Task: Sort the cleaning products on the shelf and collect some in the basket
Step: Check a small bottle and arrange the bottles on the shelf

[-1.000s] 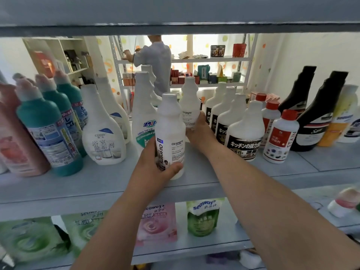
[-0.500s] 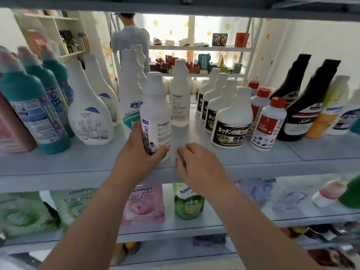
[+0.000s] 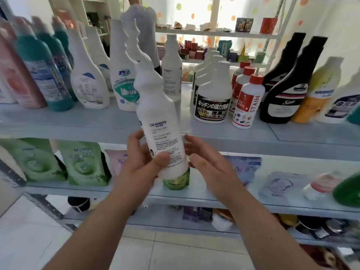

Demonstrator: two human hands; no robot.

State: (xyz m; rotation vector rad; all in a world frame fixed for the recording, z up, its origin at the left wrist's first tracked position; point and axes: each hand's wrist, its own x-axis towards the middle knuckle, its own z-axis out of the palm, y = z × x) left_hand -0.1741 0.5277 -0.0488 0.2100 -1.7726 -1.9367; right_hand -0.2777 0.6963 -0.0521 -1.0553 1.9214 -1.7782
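White bottle (image 3: 161,133), left hand (image 3: 140,162) gripping, clears shelf (image 3: 78,131) edge; right hand (image 3: 210,164) spread, maybe touching.

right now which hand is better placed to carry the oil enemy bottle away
Left. The left hand grips the bottle low down, thumb across its label, clear of the shelf. The right hand is open beside it and holds nothing.

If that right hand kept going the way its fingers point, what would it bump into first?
Most likely the white Oil enemy bottle held by the left hand. The right hand sits close beside it, though depth is unclear.
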